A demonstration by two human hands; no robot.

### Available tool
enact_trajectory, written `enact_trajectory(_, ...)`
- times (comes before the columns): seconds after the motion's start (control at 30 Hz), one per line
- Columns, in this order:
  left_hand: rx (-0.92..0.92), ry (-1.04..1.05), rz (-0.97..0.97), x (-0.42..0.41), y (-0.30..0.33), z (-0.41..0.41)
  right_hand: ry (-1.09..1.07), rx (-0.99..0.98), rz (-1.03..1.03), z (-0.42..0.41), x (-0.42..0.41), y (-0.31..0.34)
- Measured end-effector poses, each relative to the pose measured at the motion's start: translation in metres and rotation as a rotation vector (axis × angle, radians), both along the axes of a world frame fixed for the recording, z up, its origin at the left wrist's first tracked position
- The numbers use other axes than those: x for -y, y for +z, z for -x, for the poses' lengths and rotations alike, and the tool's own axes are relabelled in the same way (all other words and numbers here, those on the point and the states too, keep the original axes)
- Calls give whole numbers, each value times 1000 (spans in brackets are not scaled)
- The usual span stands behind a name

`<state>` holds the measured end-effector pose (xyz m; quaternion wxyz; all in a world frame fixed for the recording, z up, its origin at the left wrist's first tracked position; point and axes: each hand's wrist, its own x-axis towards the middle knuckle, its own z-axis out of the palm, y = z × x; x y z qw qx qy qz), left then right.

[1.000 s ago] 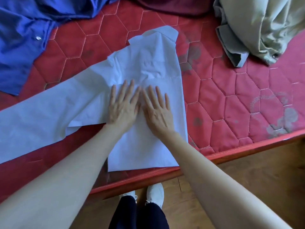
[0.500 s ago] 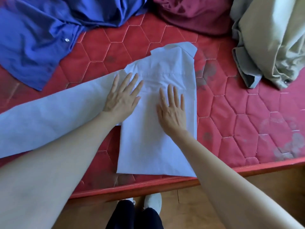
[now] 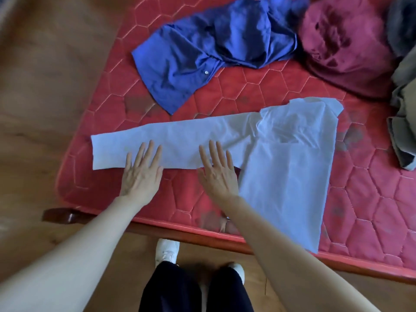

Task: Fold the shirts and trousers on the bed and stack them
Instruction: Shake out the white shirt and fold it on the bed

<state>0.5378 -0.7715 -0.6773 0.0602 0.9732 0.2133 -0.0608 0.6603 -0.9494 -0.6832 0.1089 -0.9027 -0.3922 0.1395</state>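
Observation:
A pale blue shirt (image 3: 288, 158) lies flat on the red quilted mattress (image 3: 364, 194), its body folded narrow and one long sleeve stretched out to the left. My left hand (image 3: 141, 174) lies flat with spread fingers on the near edge of that sleeve, towards its cuff. My right hand (image 3: 217, 172) lies flat on the sleeve closer to the shirt body. Behind them a crumpled dark blue shirt (image 3: 202, 52) sits on the mattress. A maroon garment (image 3: 344, 43) and a khaki garment (image 3: 405, 109) are heaped at the right.
The mattress's near edge and wooden bed frame (image 3: 247, 242) run in front of my legs. Wooden floor (image 3: 45, 86) lies to the left of the bed corner. A grey garment (image 3: 403, 23) shows at the top right.
Both hands have slid left from the shirt body out along the stretched sleeve. The view has swung left, showing the bed's corner and the floor.

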Motion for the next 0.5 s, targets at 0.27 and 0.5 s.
enact_trajectory(0.27,-98,136,16,-125,-19,39,139,-24,46,61,-126,-25)
enact_trajectory(0.5,-57,51,220,-195,-35,33,196,-86,32,104,-210,-53)
